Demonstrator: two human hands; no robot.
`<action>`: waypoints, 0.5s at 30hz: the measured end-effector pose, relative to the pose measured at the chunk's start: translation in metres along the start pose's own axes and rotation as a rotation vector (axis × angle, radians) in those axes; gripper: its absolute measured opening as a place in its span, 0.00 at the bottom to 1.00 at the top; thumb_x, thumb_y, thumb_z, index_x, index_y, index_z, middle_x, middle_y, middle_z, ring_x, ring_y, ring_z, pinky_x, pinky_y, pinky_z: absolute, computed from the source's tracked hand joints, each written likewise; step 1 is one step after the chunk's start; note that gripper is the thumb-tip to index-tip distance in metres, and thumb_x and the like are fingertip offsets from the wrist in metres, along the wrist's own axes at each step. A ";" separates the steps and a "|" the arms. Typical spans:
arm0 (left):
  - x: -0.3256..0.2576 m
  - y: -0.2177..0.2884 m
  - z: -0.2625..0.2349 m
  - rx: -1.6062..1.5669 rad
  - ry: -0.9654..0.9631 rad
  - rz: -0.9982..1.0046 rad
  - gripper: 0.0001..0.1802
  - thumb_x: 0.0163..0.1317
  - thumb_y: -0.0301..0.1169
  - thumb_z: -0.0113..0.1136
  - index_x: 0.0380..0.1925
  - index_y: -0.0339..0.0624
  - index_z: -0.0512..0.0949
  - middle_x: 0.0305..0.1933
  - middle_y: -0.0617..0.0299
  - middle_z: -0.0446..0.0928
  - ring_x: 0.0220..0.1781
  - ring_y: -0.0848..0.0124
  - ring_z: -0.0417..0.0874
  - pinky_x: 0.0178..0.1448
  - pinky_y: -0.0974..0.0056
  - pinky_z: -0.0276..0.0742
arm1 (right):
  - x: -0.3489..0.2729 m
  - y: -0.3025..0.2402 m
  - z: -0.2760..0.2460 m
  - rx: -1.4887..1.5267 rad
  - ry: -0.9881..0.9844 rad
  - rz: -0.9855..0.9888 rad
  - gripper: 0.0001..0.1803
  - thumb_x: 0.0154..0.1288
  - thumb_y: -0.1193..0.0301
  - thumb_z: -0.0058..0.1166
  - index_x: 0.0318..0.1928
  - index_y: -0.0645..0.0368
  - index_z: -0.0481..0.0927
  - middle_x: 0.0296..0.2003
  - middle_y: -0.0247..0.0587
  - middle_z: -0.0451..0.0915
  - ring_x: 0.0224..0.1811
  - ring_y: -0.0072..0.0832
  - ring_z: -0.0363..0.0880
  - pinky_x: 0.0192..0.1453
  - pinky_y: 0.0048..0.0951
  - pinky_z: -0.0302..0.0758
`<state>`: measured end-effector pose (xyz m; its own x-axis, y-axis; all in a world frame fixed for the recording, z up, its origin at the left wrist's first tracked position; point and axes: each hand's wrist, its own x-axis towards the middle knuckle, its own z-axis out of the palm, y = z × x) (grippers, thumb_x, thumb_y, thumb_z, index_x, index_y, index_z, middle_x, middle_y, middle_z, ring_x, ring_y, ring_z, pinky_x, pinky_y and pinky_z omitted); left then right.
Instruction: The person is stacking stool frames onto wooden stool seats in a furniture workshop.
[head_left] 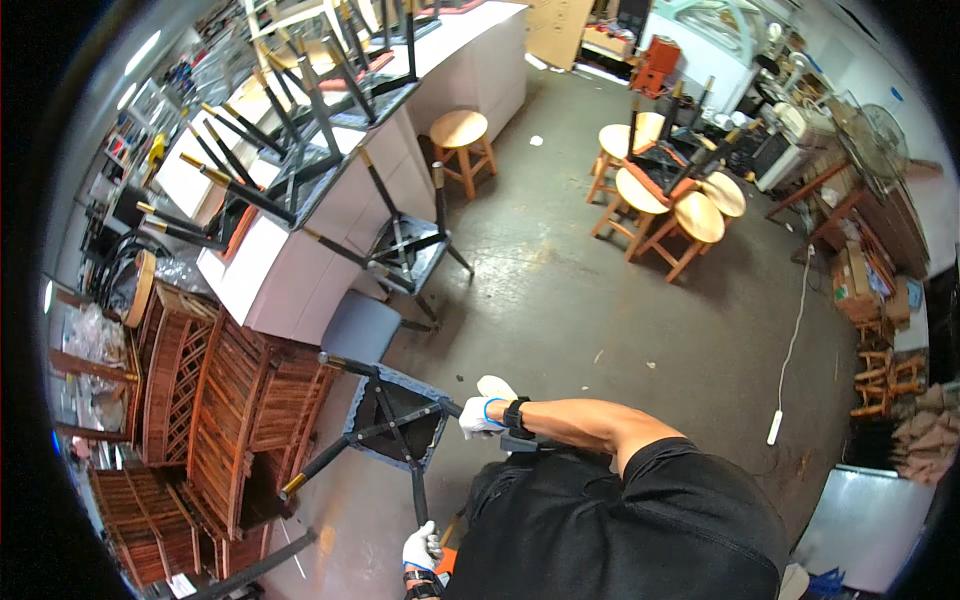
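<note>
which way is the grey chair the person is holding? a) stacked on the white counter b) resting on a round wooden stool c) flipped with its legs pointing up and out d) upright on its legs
c: the grey chair sits on the floor with its underside and black legs exposed, the right hand and left hand each gripping a leg.

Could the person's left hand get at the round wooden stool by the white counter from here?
Probably not: the left hand grips a leg of the upturned grey chair, and the stool stands far across the floor.
</note>
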<state>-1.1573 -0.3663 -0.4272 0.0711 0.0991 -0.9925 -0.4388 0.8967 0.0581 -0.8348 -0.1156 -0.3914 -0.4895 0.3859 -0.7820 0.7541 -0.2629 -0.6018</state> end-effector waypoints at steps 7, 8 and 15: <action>-0.008 -0.060 0.018 0.107 -0.074 -0.078 0.15 0.66 0.42 0.59 0.25 0.50 0.70 0.13 0.75 0.63 0.10 0.82 0.61 0.14 0.74 0.57 | -0.087 0.074 0.056 0.211 0.220 0.121 0.14 0.49 0.63 0.65 0.27 0.64 0.85 0.23 0.41 0.82 0.23 0.33 0.77 0.30 0.38 0.72; -0.009 -0.066 0.026 0.133 -0.072 -0.084 0.15 0.66 0.42 0.59 0.24 0.51 0.70 0.13 0.75 0.62 0.10 0.82 0.61 0.13 0.74 0.57 | -0.105 0.082 0.060 0.244 0.244 0.144 0.14 0.48 0.64 0.65 0.26 0.64 0.85 0.22 0.41 0.82 0.22 0.32 0.76 0.29 0.38 0.71; -0.008 -0.066 0.116 0.373 -0.082 -0.058 0.14 0.65 0.41 0.62 0.24 0.50 0.71 0.15 0.75 0.66 0.12 0.84 0.63 0.14 0.75 0.61 | -0.192 0.195 0.071 0.715 0.312 0.164 0.09 0.53 0.65 0.64 0.22 0.55 0.81 0.16 0.28 0.76 0.16 0.19 0.73 0.19 0.24 0.67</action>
<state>-1.0254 -0.3760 -0.4110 0.1640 0.0638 -0.9844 -0.0767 0.9957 0.0518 -0.6248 -0.3034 -0.3697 -0.1716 0.4952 -0.8517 0.2906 -0.8006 -0.5240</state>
